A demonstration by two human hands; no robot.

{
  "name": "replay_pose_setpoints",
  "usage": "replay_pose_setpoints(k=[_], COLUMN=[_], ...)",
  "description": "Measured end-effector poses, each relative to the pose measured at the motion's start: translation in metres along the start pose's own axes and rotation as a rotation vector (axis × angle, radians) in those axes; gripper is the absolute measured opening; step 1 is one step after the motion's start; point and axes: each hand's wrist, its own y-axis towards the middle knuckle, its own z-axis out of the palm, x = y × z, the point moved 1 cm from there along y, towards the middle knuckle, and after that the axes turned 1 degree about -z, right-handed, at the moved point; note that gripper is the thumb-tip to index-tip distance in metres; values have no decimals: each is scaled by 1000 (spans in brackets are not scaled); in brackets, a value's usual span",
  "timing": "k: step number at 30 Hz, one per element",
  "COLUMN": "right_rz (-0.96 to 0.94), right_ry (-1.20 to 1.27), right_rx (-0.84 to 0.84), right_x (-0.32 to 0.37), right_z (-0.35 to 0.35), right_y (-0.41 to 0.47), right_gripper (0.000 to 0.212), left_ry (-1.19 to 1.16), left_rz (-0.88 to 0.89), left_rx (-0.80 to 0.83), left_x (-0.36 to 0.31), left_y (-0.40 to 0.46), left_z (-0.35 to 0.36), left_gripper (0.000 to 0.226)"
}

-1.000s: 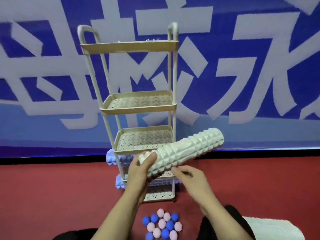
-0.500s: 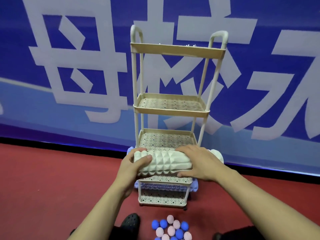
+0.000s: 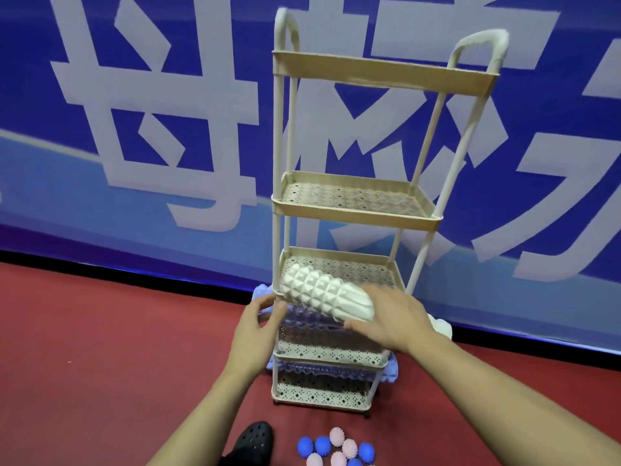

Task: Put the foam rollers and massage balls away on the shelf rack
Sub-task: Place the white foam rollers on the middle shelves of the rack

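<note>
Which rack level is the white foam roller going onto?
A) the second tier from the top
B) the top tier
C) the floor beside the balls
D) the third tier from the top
D: the white foam roller lies across the front rim of the shelf rack's third tier, with the right hand on its end.

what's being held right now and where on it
The right hand holds the white foam roller by its near end, resting on the rack. The left hand holds nothing.
</note>
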Motion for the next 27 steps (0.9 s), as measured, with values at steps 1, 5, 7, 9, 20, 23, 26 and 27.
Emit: replay_pose_setpoints(k=[1, 5, 7, 9, 20, 23, 26, 27], right_rz=[24, 73, 92, 99, 28, -2, 39, 49], right_ry=[-5, -58, -78, -91, -169, -184, -144, -138], right_rx=[0, -14, -17, -22, 89, 125, 135, 123], right_x=[-1, -2, -4, -4, -5, -16, -23, -24], right_z=[3, 14, 23, 31, 44, 50, 58, 61], right_y=[8, 44, 63, 79, 152, 168, 178, 179], right_gripper=[72, 79, 81, 82, 69, 82, 72, 68], left_ry=[72, 437, 669, 829, 962, 976, 980, 980], left_rz=[22, 103, 148, 167, 160, 100, 95, 100], left_rx=[8, -1, -9, -16, 34, 92, 106, 107], left_x=[8, 40, 51, 58, 59, 61, 61, 60], left_y=[2, 10, 16, 22, 39, 39, 40, 41], left_z=[1, 7, 10, 16, 37, 40, 43, 45], left_gripper=[36, 53, 72, 81, 62, 62, 63, 62])
